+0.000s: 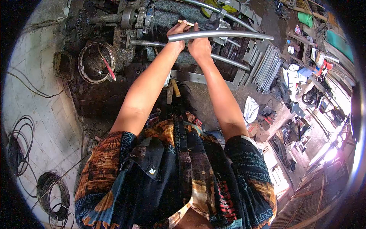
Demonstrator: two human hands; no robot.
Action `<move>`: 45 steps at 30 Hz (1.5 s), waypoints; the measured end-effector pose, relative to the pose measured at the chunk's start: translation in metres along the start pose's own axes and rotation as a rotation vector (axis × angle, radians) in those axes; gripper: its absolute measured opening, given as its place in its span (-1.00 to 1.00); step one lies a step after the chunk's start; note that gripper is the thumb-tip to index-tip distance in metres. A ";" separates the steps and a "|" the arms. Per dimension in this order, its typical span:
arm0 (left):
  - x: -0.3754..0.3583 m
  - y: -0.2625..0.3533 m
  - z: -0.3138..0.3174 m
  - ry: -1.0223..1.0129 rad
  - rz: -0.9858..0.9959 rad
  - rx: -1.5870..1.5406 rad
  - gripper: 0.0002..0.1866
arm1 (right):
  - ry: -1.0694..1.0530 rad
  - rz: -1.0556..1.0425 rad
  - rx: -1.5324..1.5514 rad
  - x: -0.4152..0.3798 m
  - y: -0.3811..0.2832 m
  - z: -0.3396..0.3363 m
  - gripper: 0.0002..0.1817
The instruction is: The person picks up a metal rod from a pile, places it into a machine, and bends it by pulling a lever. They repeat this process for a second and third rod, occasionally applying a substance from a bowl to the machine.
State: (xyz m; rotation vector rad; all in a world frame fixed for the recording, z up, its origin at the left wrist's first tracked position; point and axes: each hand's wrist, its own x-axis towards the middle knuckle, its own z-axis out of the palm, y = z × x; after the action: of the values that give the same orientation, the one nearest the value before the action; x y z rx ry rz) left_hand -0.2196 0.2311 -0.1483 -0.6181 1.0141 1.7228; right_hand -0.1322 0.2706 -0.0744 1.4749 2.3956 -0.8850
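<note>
A bare metal pipe crosses in front of both my hands, its left end by my left wrist and its right end out past the machine. My right hand is curled against the pipe, with the thumb showing on its far side and the fingers mostly hidden. Just beyond the pipe, my left hand is closed, with a short pale-yellow stick at its fingertips. The stick's far end lies close to my right thumb. Below both hands is a dark, greasy lathe-like machine.
A round pan with a red-handled tool stands left of the machine. Metal bars are stacked at right. A yellow-handled tool lies near my body. Coiled wire rests on the pale floor at lower left. Clutter fills the far right.
</note>
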 end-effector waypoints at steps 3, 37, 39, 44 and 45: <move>-0.002 0.000 0.000 0.000 -0.003 -0.016 -0.76 | -0.024 -0.004 -0.008 -0.014 0.004 0.001 -0.23; 0.004 0.013 -0.001 0.030 -0.058 0.107 -0.80 | 0.308 -0.285 0.069 0.034 -0.004 0.004 -0.75; -0.011 0.022 0.005 -0.125 -0.086 0.173 -0.81 | 0.323 -0.226 0.128 0.022 -0.016 0.001 -0.71; -0.037 0.044 -0.008 -0.144 -0.018 0.286 -0.55 | 0.297 -0.117 0.332 -0.017 -0.021 0.008 -0.73; -0.051 0.048 -0.009 -0.149 0.049 0.257 -0.50 | 0.374 -0.215 0.385 -0.027 -0.020 0.009 -0.75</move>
State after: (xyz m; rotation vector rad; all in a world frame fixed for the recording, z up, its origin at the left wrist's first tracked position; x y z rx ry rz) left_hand -0.2460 0.1903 -0.0965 -0.2985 1.1287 1.6201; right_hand -0.1376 0.2382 -0.0616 1.6591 2.8167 -1.2794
